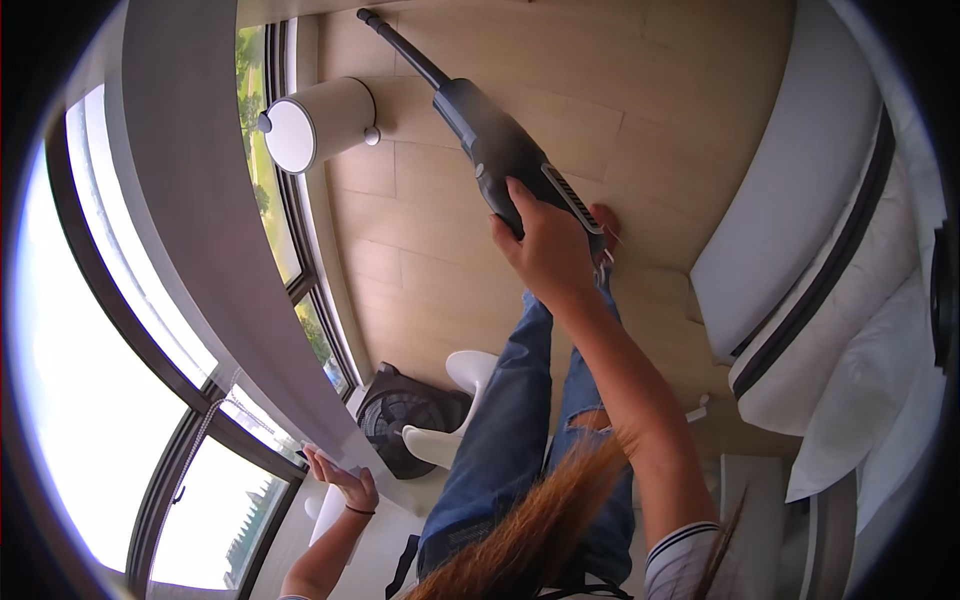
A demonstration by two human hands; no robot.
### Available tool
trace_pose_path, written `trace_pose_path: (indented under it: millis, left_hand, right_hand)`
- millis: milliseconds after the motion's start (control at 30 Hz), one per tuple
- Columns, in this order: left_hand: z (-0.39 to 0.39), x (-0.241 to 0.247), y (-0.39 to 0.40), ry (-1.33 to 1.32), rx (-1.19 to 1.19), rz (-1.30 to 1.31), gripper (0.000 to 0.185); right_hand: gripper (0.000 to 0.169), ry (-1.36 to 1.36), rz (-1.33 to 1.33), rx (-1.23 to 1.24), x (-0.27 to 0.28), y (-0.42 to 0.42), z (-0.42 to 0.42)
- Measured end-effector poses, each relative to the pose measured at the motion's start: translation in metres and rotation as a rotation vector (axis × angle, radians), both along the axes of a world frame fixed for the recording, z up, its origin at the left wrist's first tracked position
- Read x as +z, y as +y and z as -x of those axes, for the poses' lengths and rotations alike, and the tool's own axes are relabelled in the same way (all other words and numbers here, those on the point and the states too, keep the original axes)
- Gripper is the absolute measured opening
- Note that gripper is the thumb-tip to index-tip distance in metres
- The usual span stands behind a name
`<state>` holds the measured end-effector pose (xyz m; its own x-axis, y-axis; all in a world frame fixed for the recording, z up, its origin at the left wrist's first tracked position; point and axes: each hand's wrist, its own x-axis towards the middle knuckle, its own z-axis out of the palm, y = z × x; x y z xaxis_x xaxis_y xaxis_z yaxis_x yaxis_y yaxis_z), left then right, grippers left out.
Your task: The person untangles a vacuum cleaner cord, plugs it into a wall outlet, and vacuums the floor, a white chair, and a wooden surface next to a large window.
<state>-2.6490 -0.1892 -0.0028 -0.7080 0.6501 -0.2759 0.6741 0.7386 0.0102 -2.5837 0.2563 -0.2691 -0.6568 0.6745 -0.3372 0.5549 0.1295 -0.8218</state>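
Note:
My right hand point(551, 251) is wrapped around the rear grip of a dark handheld vacuum cleaner point(504, 142). A slim black crevice nozzle point(405, 46) extends from its front, pointing to the upper left over the floor. A slotted vent runs along the vacuum's side near my fingers. At the lower left, my left hand point(345, 484) is raised with a dark band at the wrist. Its fingers meet the near end of a long grey panel point(225, 262) that runs along the windows. Whether they grip its edge or only rest there is unclear.
A white cylindrical pedal bin point(330, 124) stands by the low window point(274, 187). Near my legs are a black fan point(401, 427) and a white chair point(435, 442). On the right is a bed point(795, 225) with pale bedding. A beaded chain point(196, 442) hangs by the window.

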Motion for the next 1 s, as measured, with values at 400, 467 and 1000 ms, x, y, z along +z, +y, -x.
trace_pose_path:
  millis: [400, 467, 1000]
  left_hand:
    - [0.000, 0.004, -0.001, 0.030, -0.012, 0.001, 0.081]
    - [-0.001, 0.003, 0.002, 0.030, -0.026, 0.021, 0.080]
    - [-0.003, 0.000, 0.015, 0.005, 0.008, -0.151, 0.080]
  right_hand:
    - [0.041, -0.237, 0.226, -0.112, 0.083, -0.079, -0.181]
    - [0.041, -0.279, 0.257, -0.224, 0.099, -0.117, -0.221]
    - [0.041, -0.324, 0.054, -0.056, 0.108, -0.249, -0.208]
